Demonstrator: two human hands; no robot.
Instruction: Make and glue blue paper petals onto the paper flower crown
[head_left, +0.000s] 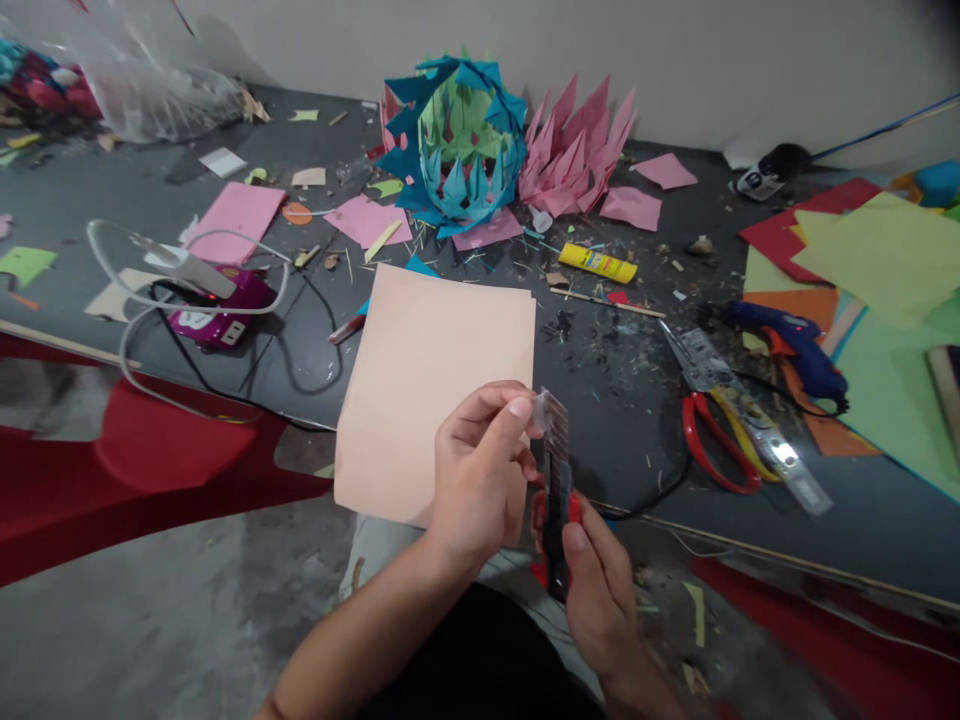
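In my right hand (592, 570) is a red-and-black box cutter (556, 500), its segmented blade pointing up and away from me. My left hand (480, 470) is closed in a pinch at the blade's tip, on a small translucent piece (538, 412); whether this is stuck to the blade I cannot tell. Under my left hand lies a pale peach sheet of paper (442, 350), its near edge reaching past the table edge above my lap. Right of the cutter are red-and-yellow-handled scissors (720, 440) and a clear ruler (780, 450), lying across each other.
Blue and pink folded-paper pieces (469, 190) stand by the wall. A yellow glue stick (598, 263) lies before them. At right are a blue glue gun (799, 350) and coloured sheets (885, 250). A purple power block (221, 310) with cables sits left. Paper scraps litter the table.
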